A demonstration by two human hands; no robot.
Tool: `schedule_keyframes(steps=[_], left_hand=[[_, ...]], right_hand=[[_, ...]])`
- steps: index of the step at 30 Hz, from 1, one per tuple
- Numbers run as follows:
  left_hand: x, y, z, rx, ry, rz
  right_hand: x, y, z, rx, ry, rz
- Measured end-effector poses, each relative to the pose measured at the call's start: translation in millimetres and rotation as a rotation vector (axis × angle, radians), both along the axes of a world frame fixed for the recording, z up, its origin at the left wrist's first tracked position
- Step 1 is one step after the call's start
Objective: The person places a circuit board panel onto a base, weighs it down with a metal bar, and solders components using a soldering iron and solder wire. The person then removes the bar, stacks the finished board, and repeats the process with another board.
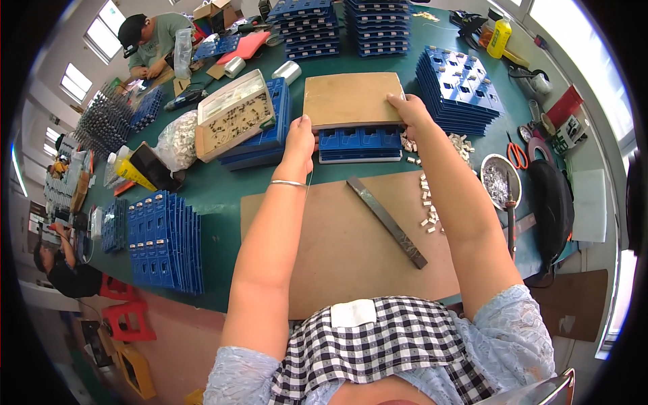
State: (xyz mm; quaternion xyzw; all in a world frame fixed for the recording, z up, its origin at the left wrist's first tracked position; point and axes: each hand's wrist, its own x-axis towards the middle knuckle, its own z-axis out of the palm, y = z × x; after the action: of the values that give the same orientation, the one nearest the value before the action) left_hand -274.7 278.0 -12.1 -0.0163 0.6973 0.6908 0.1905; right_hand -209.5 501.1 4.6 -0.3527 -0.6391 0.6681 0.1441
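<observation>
A flat tan board (352,99) is held level between both hands, just over a row of blue circuit boards (358,139). My left hand (300,142) grips its near left corner, thumb along the edge. On the right edge, my right hand (412,111) is closed with the thumb lying on top; its other fingers are partly hidden. A pale base shows beneath the blue circuit boards. Small white connectors (426,202) lie scattered by my right forearm. Across the brown work mat (317,223) a dark metal bar (387,223) rests at a slant.
Blue board stacks stand at the right (459,88), back (310,30) and lower left (162,243). Left of my hands, a tray of small parts (236,118) leans on more boards. A soldering iron (511,223) rests by a white bowl (501,179). Another person (152,44) works at far left.
</observation>
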Motion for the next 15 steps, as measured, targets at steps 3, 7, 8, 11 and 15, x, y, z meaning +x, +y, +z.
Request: schedule_keyframes(steps=[3,7,8,11,15], left_hand=[[-7,6,-6,0.058,-0.032,-0.025],[-10,6,-3,0.085,-0.076,-0.067],[-11,2,-2,0.096,-0.097,-0.064],[-10,-4,3,0.183,-0.110,-0.065],[7,-9,22,0.440,-0.149,-0.055]], right_hand=[[2,4,2,0.029,-0.051,0.005],[3,7,-1,-0.005,0.055,0.053],[2,2,1,0.041,0.045,0.015],[4,1,6,-0.028,0.142,0.060],[10,5,21,0.028,0.155,0.048]])
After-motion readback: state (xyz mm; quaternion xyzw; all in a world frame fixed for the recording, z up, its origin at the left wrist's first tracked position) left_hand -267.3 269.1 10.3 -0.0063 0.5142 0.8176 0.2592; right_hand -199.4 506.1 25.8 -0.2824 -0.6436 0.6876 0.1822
